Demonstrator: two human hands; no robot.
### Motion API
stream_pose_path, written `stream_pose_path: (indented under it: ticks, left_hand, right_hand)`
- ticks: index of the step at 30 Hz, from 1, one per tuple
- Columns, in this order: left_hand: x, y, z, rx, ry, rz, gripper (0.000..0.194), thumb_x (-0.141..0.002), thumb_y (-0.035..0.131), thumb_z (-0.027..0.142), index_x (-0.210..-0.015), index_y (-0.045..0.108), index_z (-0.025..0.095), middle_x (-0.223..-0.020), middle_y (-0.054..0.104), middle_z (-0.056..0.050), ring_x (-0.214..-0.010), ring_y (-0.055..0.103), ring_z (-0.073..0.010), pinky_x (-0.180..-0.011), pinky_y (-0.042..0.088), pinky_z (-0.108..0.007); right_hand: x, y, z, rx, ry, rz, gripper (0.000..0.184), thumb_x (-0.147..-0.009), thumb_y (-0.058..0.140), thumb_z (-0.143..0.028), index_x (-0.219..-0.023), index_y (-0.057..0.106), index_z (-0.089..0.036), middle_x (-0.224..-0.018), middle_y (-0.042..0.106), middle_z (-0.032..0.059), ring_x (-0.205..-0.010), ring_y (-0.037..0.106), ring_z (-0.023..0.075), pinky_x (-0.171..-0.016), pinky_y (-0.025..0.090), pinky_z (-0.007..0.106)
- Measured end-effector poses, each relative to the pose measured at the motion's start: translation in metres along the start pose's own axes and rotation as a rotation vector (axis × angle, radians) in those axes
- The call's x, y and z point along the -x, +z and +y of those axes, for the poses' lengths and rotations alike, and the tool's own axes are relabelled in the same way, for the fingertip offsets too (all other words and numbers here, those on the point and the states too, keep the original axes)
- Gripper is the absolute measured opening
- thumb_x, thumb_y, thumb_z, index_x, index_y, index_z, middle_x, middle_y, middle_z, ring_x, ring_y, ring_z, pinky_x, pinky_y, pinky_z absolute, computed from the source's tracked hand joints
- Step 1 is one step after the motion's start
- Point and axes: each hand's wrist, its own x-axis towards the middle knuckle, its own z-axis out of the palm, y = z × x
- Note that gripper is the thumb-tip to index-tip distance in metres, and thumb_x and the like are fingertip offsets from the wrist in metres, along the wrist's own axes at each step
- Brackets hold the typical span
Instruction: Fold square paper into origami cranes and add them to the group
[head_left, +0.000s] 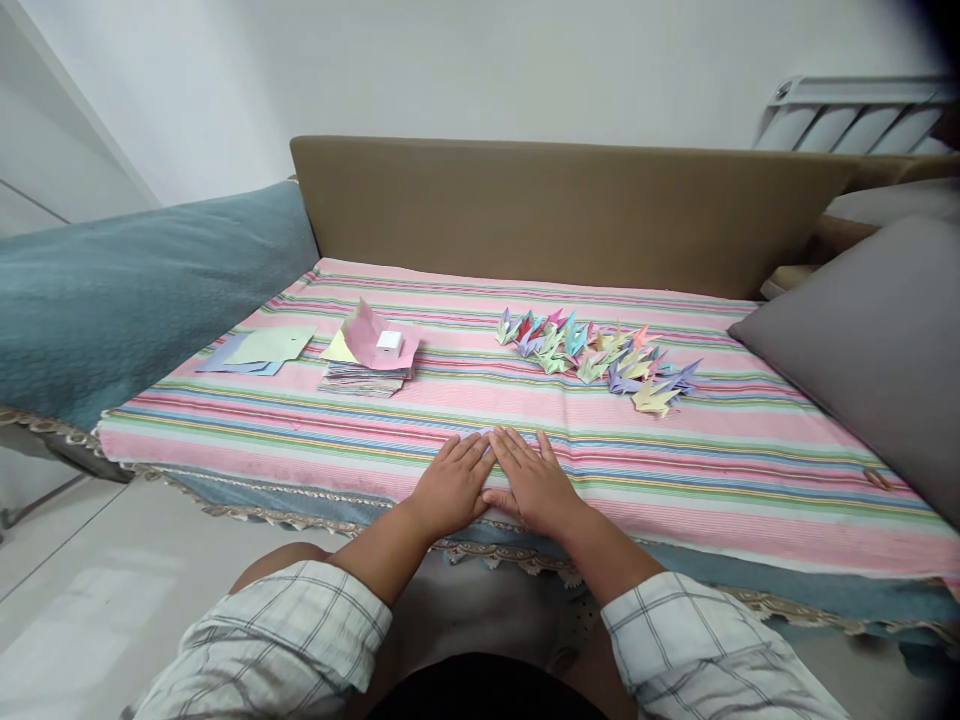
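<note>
- what's over at the left?
- a blue armrest (165, 270), loose sheets (274, 346), then a paper stack (364, 379), a white block (388, 344) sitting on its curled pink sheet (364, 332).
- and the hands?
- left hand (452, 484) and right hand (538, 487) lie flat on the striped cloth (712, 490), touching each other, each grip opened out. the cloth's stripes run lengthwise, left to right.
- the paper cranes (590, 356)?
- beyond the right hand, in a long band slanting from back left to front right, wings up, short of the grey cushion (862, 330).
</note>
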Motion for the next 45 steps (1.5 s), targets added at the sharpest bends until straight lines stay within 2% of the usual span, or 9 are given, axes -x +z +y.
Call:
stream_pose_path:
  ticks: [6,12,17,29,32,34,37,41,45]
  left_hand:
    - [0.002,0.001,-0.008,0.001,-0.015,-0.002,0.062,-0.084,0.051,0.04,-0.139,0.033,0.018,-0.145,0.033,-0.014,-0.134,0.029,-0.0286,-0.108,0.023,-0.049]
    - [0.005,-0.002,-0.014,0.057,-0.035,-0.008,0.07,-0.079,0.058,0.037,-0.139,0.031,0.014,-0.145,0.033,-0.015,-0.135,0.028,-0.0279,-0.109,0.024,-0.047]
    - [0.006,-0.002,-0.014,0.071,-0.044,0.0,0.067,-0.077,0.061,0.034,-0.135,0.035,0.015,-0.145,0.033,-0.015,-0.134,0.029,-0.0281,-0.109,0.025,-0.047]
    - [0.004,-0.004,-0.014,-0.003,-0.001,-0.05,0.059,-0.078,0.063,0.036,-0.131,0.043,0.02,-0.148,0.029,-0.013,-0.135,0.027,-0.0301,-0.108,0.025,-0.049]
    - [0.004,-0.003,-0.014,-0.007,-0.004,-0.05,0.058,-0.078,0.062,0.037,-0.131,0.042,0.021,-0.148,0.028,-0.013,-0.135,0.026,-0.0299,-0.108,0.025,-0.049]
    - [0.004,-0.003,-0.013,-0.011,-0.008,-0.051,0.058,-0.078,0.061,0.037,-0.131,0.042,0.021,-0.148,0.028,-0.013,-0.135,0.026,-0.0299,-0.108,0.024,-0.049]
    - [0.004,-0.004,-0.013,-0.012,-0.017,-0.049,0.056,-0.078,0.061,0.036,-0.13,0.043,0.021,-0.148,0.029,-0.012,-0.135,0.026,-0.0298,-0.108,0.024,-0.049]
    - [0.005,-0.005,-0.013,0.014,-0.017,-0.034,0.06,-0.078,0.06,0.033,-0.133,0.039,0.021,-0.146,0.032,-0.012,-0.135,0.027,-0.0293,-0.109,0.024,-0.049]
    - [0.005,-0.004,-0.012,0.033,-0.021,-0.036,0.061,-0.077,0.061,0.031,-0.133,0.039,0.022,-0.147,0.031,-0.011,-0.135,0.027,-0.0289,-0.109,0.023,-0.049]
  right_hand:
    - [0.004,-0.005,0.004,0.019,0.059,-0.036,0.075,-0.086,0.024,-0.065,-0.145,0.017,-0.018,-0.148,0.026,0.0116,-0.138,0.02,0.0247,-0.109,0.012,0.056]
    - [0.005,-0.011,0.007,0.034,-0.003,-0.062,0.072,-0.082,0.032,-0.069,-0.143,0.019,-0.034,-0.151,0.02,0.01,-0.137,0.02,0.0294,-0.105,0.018,0.058]
    - [0.009,-0.014,0.009,0.021,0.03,-0.094,0.067,-0.082,0.038,-0.066,-0.141,0.023,-0.039,-0.151,0.019,0.01,-0.138,0.019,0.0295,-0.106,0.018,0.058]
    - [0.024,-0.032,0.033,-0.004,0.222,-0.159,0.062,-0.084,0.046,-0.058,-0.139,0.035,-0.03,-0.149,0.026,0.01,-0.135,0.026,0.0305,-0.101,0.031,0.048]
    - [0.023,-0.042,0.036,0.022,0.314,-0.063,0.055,-0.085,0.044,-0.057,-0.126,0.053,-0.021,-0.14,0.042,0.0145,-0.129,0.036,0.0324,-0.1,0.031,0.05]
    - [0.019,-0.047,0.032,0.04,0.36,0.097,0.048,-0.088,0.041,-0.054,-0.109,0.063,-0.016,-0.132,0.051,0.0157,-0.124,0.042,0.0313,-0.102,0.028,0.051]
    - [0.008,-0.046,0.016,-0.004,0.214,0.297,0.042,-0.092,0.036,-0.043,-0.114,0.059,-0.014,-0.13,0.053,0.0126,-0.125,0.042,0.0251,-0.108,0.023,0.045]
    - [-0.007,-0.028,-0.006,-0.051,-0.096,0.224,0.052,-0.093,0.035,-0.043,-0.135,0.04,-0.013,-0.135,0.048,0.0105,-0.131,0.035,0.023,-0.112,0.014,0.045]
    - [-0.016,-0.011,-0.011,-0.075,-0.006,0.12,0.065,-0.091,0.034,-0.051,-0.141,0.027,-0.01,-0.139,0.044,0.0131,-0.13,0.037,0.0244,-0.111,0.016,0.047]
